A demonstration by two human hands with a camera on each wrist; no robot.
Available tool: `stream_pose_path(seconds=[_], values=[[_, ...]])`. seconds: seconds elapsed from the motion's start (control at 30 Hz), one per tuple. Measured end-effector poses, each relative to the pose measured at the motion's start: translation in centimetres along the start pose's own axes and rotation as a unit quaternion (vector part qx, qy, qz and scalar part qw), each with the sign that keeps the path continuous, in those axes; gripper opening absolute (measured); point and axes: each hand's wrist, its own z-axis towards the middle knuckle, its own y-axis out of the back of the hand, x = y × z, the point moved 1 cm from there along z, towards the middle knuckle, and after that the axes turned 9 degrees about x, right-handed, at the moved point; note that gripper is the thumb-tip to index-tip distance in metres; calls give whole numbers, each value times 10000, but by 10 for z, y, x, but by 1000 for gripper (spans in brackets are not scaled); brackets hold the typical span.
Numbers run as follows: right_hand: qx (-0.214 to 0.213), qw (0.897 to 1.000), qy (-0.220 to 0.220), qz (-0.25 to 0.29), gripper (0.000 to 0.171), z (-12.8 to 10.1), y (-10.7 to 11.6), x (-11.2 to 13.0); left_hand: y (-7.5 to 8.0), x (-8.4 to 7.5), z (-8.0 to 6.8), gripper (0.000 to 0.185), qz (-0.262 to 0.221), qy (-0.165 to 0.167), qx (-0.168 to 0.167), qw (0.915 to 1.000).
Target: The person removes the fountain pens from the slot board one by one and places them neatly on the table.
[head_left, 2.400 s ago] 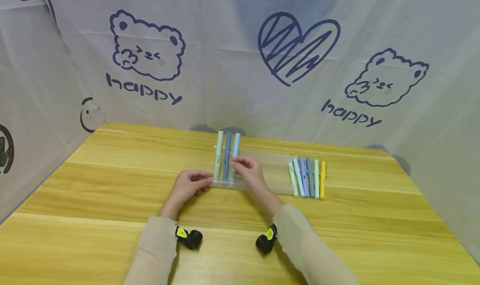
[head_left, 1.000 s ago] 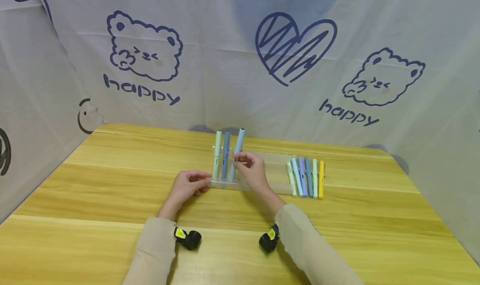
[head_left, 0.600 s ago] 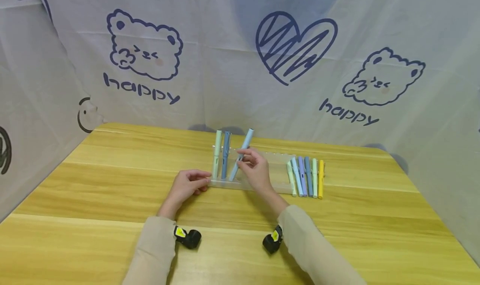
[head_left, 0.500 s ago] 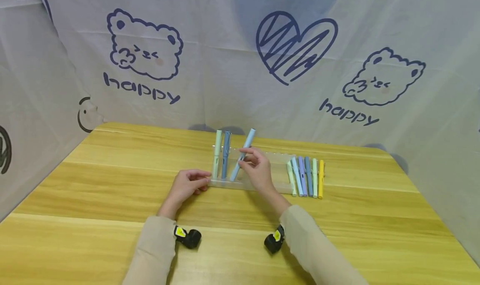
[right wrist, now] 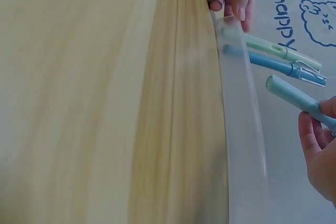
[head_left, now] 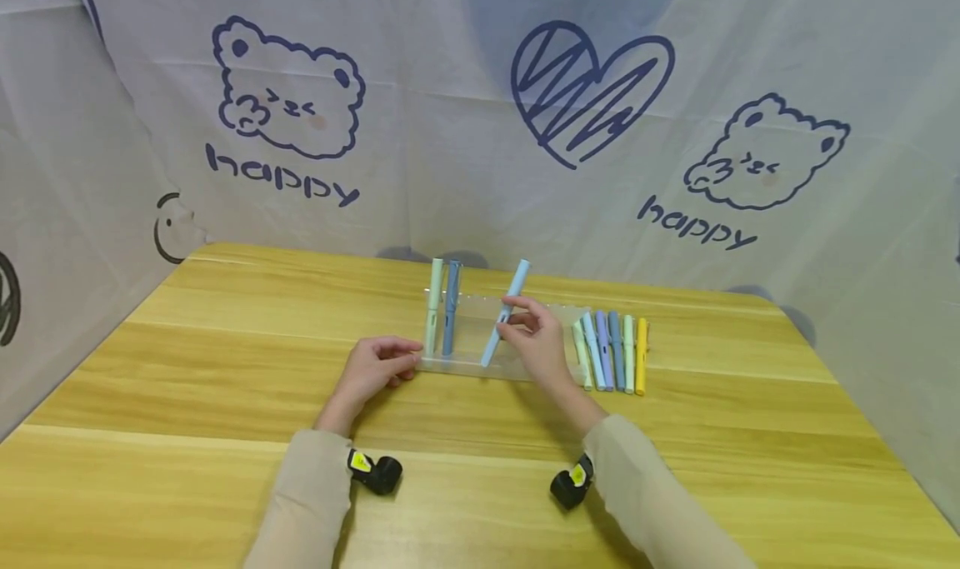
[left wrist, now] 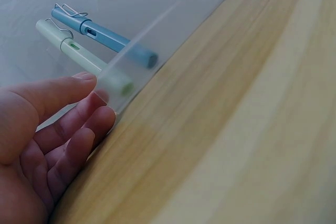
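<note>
Light-blue pen looks light, stiff and smooth, so we pinch its middle. Our right hand holds it tilted above the clear rack. Our left hand touches the rack's end with loose fingers.

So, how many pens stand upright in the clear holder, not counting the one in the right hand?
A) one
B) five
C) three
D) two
D: only the green pen and the dark blue pen stand in the clear holder; the right hand holds the light blue pen tilted, clear of it.
</note>
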Motion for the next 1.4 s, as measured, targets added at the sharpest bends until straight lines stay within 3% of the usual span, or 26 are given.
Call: stream_pose_path(seconds=[0.3, 0.87, 1.4], values=[[-128, 9998, -180, 2, 32, -5, 15, 8, 0, 0, -1, 24, 9, 9, 14, 10000], [-346, 9972, -199, -635, 34, -12, 58, 9, -1, -2, -2, 23, 38, -24, 19, 10000], [-681, 9938, -380, -796, 35, -20, 94, 9, -1, -2, -1, 23, 80, 5, -2, 10000]])
